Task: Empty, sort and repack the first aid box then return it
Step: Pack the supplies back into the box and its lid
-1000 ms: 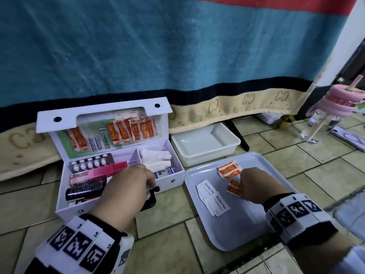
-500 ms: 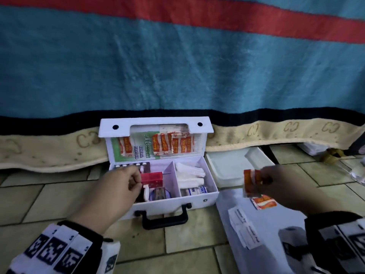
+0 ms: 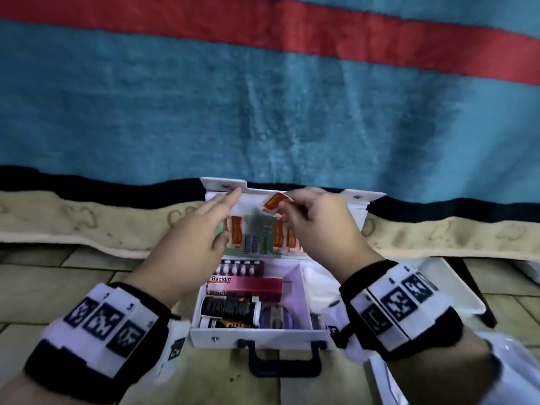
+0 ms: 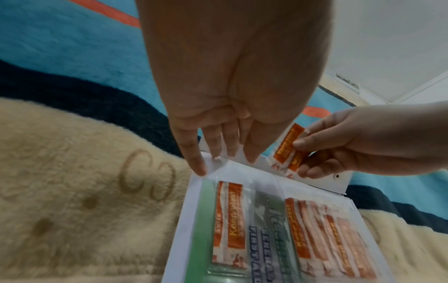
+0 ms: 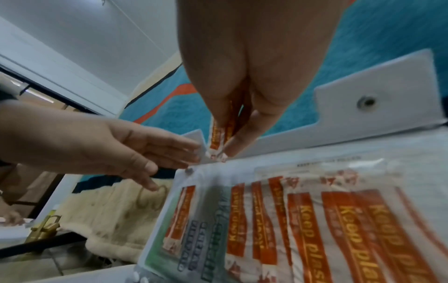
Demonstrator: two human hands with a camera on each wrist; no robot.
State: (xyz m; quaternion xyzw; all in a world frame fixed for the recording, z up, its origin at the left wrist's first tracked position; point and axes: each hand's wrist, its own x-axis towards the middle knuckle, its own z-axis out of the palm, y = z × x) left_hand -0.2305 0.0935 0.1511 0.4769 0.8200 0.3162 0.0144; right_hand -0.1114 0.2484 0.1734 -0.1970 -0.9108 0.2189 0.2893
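Observation:
The white first aid box (image 3: 257, 334) stands open on the tiled floor, its lid (image 3: 365, 206) leaning back on a blanket. My right hand (image 3: 287, 204) pinches a pair of orange plaster packets (image 3: 273, 201) at the lid's top edge, above its clear pocket (image 4: 315, 229), which holds more orange plasters. My left hand (image 3: 229, 214) is open, its straight fingertips (image 4: 201, 168) touching the pocket's top left corner. The left compartment holds a blister pack (image 3: 242, 267), a pink Bacidin carton (image 3: 248, 285) and a dark bottle (image 3: 228, 308). White material (image 3: 318, 285) fills the right one.
A blue, red and cream blanket (image 3: 263, 112) hangs right behind the box. A white tub (image 3: 455, 290) sits on the floor to the right, partly hidden by my right wrist. A pale tray's (image 3: 385, 384) edge shows at the lower right.
My right hand picked the plasters off the tray and carried them left and up to the lid. My left hand rose from the box's left compartment to the lid's top left corner.

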